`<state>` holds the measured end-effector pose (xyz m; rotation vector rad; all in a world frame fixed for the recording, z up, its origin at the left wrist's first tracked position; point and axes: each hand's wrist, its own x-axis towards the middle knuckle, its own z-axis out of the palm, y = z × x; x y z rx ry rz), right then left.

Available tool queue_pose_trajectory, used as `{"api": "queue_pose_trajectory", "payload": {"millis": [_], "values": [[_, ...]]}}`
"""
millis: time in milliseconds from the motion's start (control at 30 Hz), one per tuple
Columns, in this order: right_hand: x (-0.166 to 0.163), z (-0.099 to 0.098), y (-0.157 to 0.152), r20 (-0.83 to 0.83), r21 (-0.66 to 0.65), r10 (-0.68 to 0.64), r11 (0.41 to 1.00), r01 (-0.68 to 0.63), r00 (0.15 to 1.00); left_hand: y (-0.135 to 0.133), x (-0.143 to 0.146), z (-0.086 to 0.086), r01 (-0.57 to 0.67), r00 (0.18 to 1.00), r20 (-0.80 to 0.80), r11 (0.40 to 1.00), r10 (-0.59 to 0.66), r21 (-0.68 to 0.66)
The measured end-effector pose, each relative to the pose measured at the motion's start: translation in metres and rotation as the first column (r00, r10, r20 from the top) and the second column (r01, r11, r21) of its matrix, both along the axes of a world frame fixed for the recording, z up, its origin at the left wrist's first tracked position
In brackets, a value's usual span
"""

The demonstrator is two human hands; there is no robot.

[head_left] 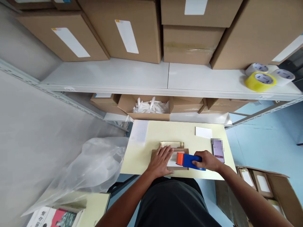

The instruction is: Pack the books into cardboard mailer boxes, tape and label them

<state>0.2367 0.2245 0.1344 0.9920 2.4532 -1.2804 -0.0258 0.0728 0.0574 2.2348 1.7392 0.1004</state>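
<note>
On the pale yellow table (139, 157), my left hand (161, 162) lies flat with its fingers stretched over a small brown cardboard box (181, 168) that has a white label (172, 160). My right hand (205, 160) grips the blue body of what looks like a hand-held tape dispenser (189, 160). Its orange end rests over or just above the label; contact cannot be made out. Just behind the box lies another small taped box (172, 144). The box's left part is hidden under my left hand.
A phone (218, 150) and white cards (203, 132) lie on the table's right side. Behind, an open carton (148, 117) holds white items. Tape rolls (260, 82) stand on the shelf (118, 74). Plastic sheeting (94, 167) hangs at left; a carton of boxes (281, 189) stands right.
</note>
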Motion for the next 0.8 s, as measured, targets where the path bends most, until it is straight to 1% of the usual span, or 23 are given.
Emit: {"api": "queue_pose_trajectory", "payload": {"millis": [100, 200, 267, 400, 567, 667, 800], "values": [[0.009, 0.006, 0.011, -0.001, 0.017, 0.036, 0.999, -0.036, 0.999, -0.001, -0.007, -0.004, 0.022, 0.999, -0.024, 1.0, -0.021, 0.019], [0.032, 0.01, 0.024, 0.027, 0.048, 0.023, 0.999, -0.025, 0.999, -0.003, -0.012, -0.006, 0.04, 0.998, -0.047, 0.998, -0.038, 0.038], [0.05, 0.008, 0.029, 0.04, 0.041, 0.016, 0.999, -0.018, 0.999, -0.003, -0.012, -0.007, 0.05, 0.997, -0.065, 0.998, -0.047, 0.042], [0.075, -0.006, 0.031, 0.034, 0.023, 0.018, 1.0, -0.018, 0.999, -0.001, -0.009, -0.008, 0.08, 0.992, -0.105, 0.996, -0.075, 0.044], [0.089, -0.026, 0.025, 0.003, 0.069, -0.006, 0.998, 0.006, 1.0, 0.001, -0.009, -0.004, 0.114, 0.981, -0.164, 0.991, -0.102, 0.067], [0.096, -0.03, 0.021, 0.001, 0.095, -0.031, 0.995, 0.031, 1.0, 0.003, -0.009, -0.002, 0.142, 0.972, -0.201, 0.986, -0.122, 0.086], [0.11, -0.032, 0.02, -0.003, 0.14, -0.032, 0.99, 0.032, 0.999, 0.003, -0.008, -0.001, 0.144, 0.968, -0.222, 0.984, -0.118, 0.103]]}}
